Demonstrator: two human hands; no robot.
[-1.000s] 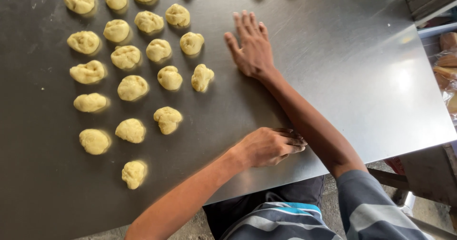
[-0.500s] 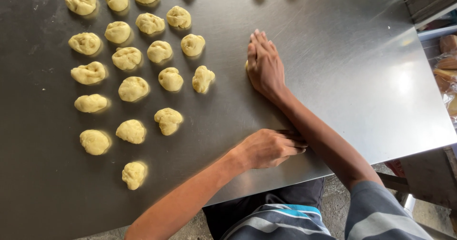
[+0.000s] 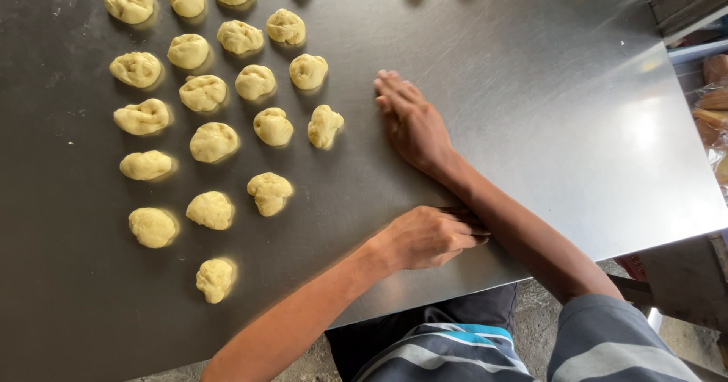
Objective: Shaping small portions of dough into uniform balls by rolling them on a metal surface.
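Resting at the near edge of the steel bench, my left hand has its fingers curled loosely inward beside my right forearm; I cannot tell whether they hold anything. Farther out, my right hand lies palm down, fingers straight and close together, gripping nothing visible. Just to its left sits the closest dough lump, the end of several rows of pale dough lumps stretching away. This looks like shaping work; any next press needs a light, even palm.
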